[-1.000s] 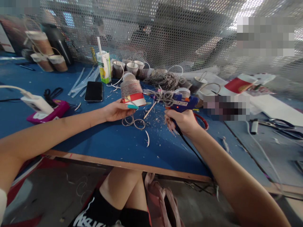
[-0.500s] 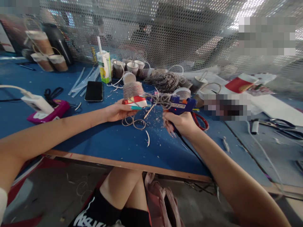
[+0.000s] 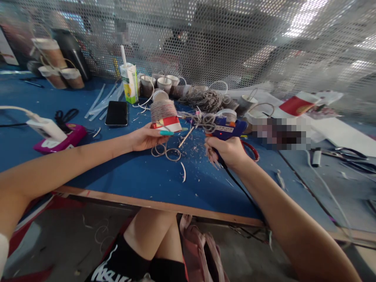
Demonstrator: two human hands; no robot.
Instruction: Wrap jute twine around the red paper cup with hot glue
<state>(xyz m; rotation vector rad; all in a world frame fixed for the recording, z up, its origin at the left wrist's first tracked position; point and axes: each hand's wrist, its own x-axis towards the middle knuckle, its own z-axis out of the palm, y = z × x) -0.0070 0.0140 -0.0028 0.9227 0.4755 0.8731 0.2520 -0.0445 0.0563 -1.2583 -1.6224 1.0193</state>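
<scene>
In my left hand (image 3: 145,137) is a paper cup (image 3: 167,124), tilted, its red and white wall partly wrapped in rows of twine (image 3: 163,110). The fingers close round its lower side, a turquoise nail showing. My right hand (image 3: 226,150) grips a blue glue gun (image 3: 230,128) by its handle, a small red light lit on its side. Its nozzle points left at the cup, with grey strands tangled around the front. Whether the tip touches the cup I cannot tell. Below the cup a loose loop of twine (image 3: 166,152) hangs or lies over the blue table.
A phone (image 3: 116,113), a drink carton (image 3: 129,83) and a pink power strip (image 3: 63,139) are at left. Behind stand several cups and a heap of grey twine (image 3: 205,101). Scissors (image 3: 349,154) lie at right. The gun's black cable (image 3: 239,186) runs off the front edge.
My right hand has shifted slightly right with the glue gun, away from the cup. My left hand has turned the cup a little, and more of its red and white wall shows.
</scene>
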